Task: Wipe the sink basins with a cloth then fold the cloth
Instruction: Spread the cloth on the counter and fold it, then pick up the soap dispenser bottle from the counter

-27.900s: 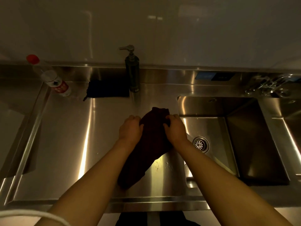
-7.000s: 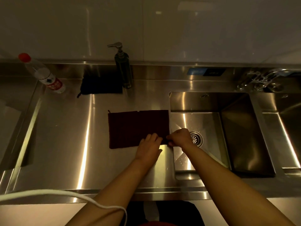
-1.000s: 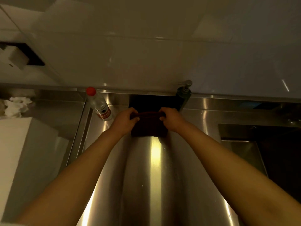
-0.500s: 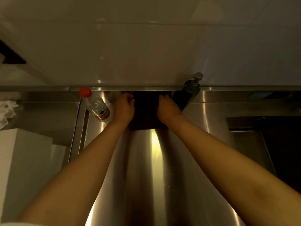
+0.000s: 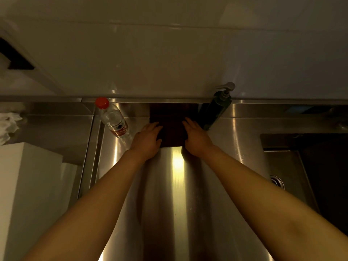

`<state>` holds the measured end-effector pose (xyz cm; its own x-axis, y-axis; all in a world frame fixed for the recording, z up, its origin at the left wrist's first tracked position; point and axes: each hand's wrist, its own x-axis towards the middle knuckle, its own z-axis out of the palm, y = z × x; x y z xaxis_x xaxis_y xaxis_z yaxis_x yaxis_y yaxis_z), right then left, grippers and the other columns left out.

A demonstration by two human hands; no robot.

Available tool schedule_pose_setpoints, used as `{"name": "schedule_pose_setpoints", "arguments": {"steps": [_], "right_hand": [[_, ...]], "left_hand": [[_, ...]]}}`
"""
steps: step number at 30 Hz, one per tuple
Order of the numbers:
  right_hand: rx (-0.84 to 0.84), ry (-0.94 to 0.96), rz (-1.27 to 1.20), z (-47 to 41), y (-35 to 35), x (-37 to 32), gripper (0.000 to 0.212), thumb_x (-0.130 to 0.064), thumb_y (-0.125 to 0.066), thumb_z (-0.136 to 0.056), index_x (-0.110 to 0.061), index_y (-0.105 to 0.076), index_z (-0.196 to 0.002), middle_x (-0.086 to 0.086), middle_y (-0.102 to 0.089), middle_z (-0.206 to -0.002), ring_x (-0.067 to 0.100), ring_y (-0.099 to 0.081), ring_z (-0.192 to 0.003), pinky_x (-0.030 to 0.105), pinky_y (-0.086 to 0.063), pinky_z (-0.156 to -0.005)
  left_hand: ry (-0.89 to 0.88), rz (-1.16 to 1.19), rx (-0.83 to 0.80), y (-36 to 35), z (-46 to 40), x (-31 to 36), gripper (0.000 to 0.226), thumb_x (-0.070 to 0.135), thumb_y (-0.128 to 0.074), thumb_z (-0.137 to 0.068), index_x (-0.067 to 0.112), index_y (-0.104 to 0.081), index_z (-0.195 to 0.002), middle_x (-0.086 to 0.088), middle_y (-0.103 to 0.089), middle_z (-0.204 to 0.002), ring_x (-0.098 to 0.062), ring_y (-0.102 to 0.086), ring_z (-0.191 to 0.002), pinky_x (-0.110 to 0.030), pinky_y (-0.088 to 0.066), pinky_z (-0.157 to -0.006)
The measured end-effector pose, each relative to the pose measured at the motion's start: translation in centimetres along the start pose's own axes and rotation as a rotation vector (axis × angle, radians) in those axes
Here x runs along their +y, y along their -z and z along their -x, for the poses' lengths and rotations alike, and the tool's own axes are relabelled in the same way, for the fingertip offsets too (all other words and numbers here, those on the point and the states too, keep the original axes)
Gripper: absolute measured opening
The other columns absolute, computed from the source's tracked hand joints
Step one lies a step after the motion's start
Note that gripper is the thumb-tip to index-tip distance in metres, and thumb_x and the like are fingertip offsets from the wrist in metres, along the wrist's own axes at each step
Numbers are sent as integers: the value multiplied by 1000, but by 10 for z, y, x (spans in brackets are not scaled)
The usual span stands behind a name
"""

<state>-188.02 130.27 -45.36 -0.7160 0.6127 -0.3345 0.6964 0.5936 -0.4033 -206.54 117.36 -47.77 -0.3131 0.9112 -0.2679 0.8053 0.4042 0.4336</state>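
Note:
A dark brown cloth (image 5: 172, 129), folded into a small rectangle, lies at the back of the steel counter (image 5: 177, 194) against the backsplash. My left hand (image 5: 147, 140) rests at the cloth's left edge with its fingers straight. On the cloth's right edge lies my right hand (image 5: 195, 137), fingers also extended. Neither hand curls round the cloth. The sink basin (image 5: 293, 166) shows at the right, with its drain (image 5: 276, 181) at the basin floor.
A clear plastic bottle (image 5: 113, 119) with a red cap stands just left of the cloth. A dark pump dispenser (image 5: 216, 110) stands right of it, close to my right hand. A white box (image 5: 28, 185) and crumpled paper (image 5: 7, 125) sit at the far left.
Both hands have let go of the folded cloth and drawn back slightly with fingers straightened. The cloth now lies flat against the backsplash.

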Motion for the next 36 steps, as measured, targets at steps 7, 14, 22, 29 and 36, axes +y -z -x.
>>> {"name": "schedule_pose_setpoints", "arguments": {"steps": [7,14,22,29,36], "right_hand": [[32,-12,-140,27,9,3,73,-13,-58,-95,-19,-26,-161,6,-14,-170,30,-20,-154,37,-20,-125],[153,10,-168,95,33,12,62,-15,-57,-98,-13,-36,-157,11,-21,-167,32,-29,-150,41,-29,-123],[374,-1,-7,209,112,50,64,-25,-61,-95,-15,-39,-154,13,-27,-165,31,-31,-148,42,-29,-120],[666,-96,245,370,198,108,74,-62,-48,-89,-27,-39,-153,5,-27,-165,29,-23,-153,57,-23,-121],[916,-263,214,566,264,195,74,-66,-43,-91,-36,-26,-156,-3,-15,-168,24,-10,-156,56,-10,-125]], "left_hand": [[-20,8,55,13,22,12,58,24,-64,-98,18,-48,-154,-8,-36,-165,-32,-30,-152,-48,-36,-119],[-103,-17,152,38,60,54,56,26,-64,-98,17,-51,-152,-9,-38,-163,-33,-37,-148,-48,-37,-118],[-252,-115,295,66,107,160,55,36,-62,-100,15,-52,-150,-10,-40,-162,-33,-34,-149,-53,-34,-119],[-483,-136,452,91,155,331,56,44,-57,-100,17,-54,-148,-11,-42,-161,-36,-38,-146,-53,-30,-120],[-752,-94,528,77,222,531,62,44,-65,-97,21,-48,-153,-8,-40,-161,-30,-36,-148,-52,-29,-120]]}}
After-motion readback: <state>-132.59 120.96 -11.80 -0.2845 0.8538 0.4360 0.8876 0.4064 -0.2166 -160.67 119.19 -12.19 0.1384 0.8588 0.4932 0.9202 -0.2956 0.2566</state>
